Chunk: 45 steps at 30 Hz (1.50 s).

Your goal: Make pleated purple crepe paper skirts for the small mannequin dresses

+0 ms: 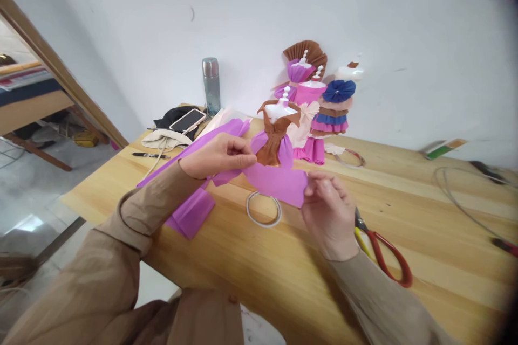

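A strip of purple crepe paper (pixel 279 183) stretches between my two hands above the wooden table. My left hand (pixel 220 155) is closed in a pinch at the strip's left part, its fingertips close to a small dress form (pixel 275 137). That white form wears a brown paper bodice with purple puffs at its sides. At the strip's right end, my right hand (pixel 329 210) pinches the paper between thumb and fingers. Under the strip lies a roll of whitish wire or tape (pixel 264 225). More purple paper (pixel 192 211) rests on the table below my left wrist.
Several dressed forms (pixel 309 91) stand by the wall behind. Scissors with red handles (pixel 390 259) lie beside my right wrist. A thermos (pixel 211 86), a phone (pixel 188 121) and a pen (pixel 151 155) are at the left. A cable (pixel 457 197) lies at the right.
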Available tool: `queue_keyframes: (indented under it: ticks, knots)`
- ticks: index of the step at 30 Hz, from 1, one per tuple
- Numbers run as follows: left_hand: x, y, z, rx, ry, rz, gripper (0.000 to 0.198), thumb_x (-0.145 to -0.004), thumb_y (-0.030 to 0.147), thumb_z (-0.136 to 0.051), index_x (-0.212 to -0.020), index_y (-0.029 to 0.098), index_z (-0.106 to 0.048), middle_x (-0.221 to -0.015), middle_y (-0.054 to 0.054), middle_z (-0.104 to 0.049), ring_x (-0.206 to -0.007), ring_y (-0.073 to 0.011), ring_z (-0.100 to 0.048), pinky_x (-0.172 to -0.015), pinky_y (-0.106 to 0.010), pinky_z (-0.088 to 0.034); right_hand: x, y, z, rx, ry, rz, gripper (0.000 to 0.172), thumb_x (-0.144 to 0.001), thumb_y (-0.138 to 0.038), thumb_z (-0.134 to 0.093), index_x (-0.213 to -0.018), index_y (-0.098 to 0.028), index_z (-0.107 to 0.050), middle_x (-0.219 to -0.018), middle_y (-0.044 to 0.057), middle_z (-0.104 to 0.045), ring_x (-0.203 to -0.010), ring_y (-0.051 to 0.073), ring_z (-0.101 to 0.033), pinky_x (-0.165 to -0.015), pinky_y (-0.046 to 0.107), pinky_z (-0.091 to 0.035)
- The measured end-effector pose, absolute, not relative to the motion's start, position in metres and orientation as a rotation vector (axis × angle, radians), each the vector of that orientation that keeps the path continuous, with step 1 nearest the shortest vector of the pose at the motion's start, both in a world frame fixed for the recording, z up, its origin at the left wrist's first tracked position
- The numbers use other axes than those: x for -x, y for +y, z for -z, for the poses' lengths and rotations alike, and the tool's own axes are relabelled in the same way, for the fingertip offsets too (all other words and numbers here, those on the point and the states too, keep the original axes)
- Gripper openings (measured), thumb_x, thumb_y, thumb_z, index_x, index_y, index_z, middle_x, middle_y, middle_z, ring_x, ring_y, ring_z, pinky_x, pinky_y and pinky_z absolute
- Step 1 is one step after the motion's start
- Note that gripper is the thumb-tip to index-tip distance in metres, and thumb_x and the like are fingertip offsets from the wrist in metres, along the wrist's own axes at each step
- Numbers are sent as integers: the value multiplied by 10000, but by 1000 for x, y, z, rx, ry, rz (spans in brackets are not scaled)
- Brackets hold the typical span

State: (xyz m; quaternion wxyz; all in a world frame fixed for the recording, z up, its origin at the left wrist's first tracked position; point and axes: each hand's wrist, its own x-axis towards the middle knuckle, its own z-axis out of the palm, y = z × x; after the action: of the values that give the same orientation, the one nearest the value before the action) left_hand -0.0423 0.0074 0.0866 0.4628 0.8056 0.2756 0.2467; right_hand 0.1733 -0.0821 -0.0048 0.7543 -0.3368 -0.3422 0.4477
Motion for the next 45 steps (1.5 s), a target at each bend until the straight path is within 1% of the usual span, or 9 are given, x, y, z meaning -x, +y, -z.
queue_keyframes:
  ticks: [6,11,16,23,27,30,33,39,45]
  knots:
    - [33,0,-72,-2187,537,-748,181,-795,130,-614,-942,125,-719,-891,-66,-728,-800,-125,-648,-721,-238,-527,-172,-76,6,877,-599,-1224,418,-550,-269,-912,-936,-260,-753,-909,3,-725,-816,125,-643,-719,245,-510]
    - [36,4,-71,-2406,489,-780,317,-804,54,-526,-1048,147,-706,-955,-77,-707,-870,-140,-645,-759,-264,-537,-168,-77,12,965,-622,-1324,406,-497,-266,-930,-861,-223,-758,-664,-37,-643,-585,79,-556,-569,210,-464]
    - [36,8,-67,-2715,630,-696,443,-802,0,-432,-1141,161,-668,-1041,-88,-688,-989,-163,-641,-863,-310,-537,-163,-78,16,1077,-769,-1177,303,-517,-307,-905,-735,-207,-719,-560,-39,-604,-515,87,-511,-513,225,-417]
    - [36,8,-68,-2809,774,-435,507,-739,-2,-459,-1191,147,-636,-1108,-94,-689,-1008,-185,-651,-877,-322,-530,-165,-79,12,1105,-917,-999,291,-571,-278,-856,-829,-220,-733,-628,-33,-612,-560,104,-516,-554,260,-434]
    - [37,9,-77,-2698,831,-448,502,-686,5,-443,-1106,159,-672,-1077,-69,-713,-1004,-187,-650,-892,-331,-522,-166,-79,12,1141,-961,-974,216,-594,-285,-842,-759,-211,-722,-631,-20,-632,-571,113,-534,-570,271,-436]
    - [35,10,-85,-2529,851,-363,337,-624,23,-439,-836,137,-675,-815,-32,-693,-775,-157,-629,-710,-280,-512,-166,-79,11,1129,-953,-994,202,-589,-300,-841,-664,-206,-680,-609,-20,-628,-554,106,-530,-562,260,-427]
    - [30,10,-93,-2304,826,-316,161,-583,47,-429,-622,152,-545,-610,16,-554,-589,-111,-512,-537,-235,-410,-165,-80,10,1111,-943,-1021,215,-602,-319,-843,-637,-205,-663,-578,-26,-611,-544,104,-523,-553,250,-419]
    - [15,9,-104,-2057,816,-409,127,-665,136,-446,-570,190,-382,-545,45,-381,-506,-85,-373,-457,-237,-276,-164,-81,9,1072,-887,-1094,238,-629,-385,-854,-684,-212,-700,-615,-13,-653,-556,113,-544,-573,266,-436]
    - [2,9,-97,-2416,851,-709,266,-759,217,-559,-544,172,-409,-538,53,-370,-535,-75,-341,-515,-244,-282,-164,-78,9,1084,-884,-1069,272,-642,-418,-848,-662,-211,-673,-552,-20,-630,-524,116,-524,-561,276,-409]
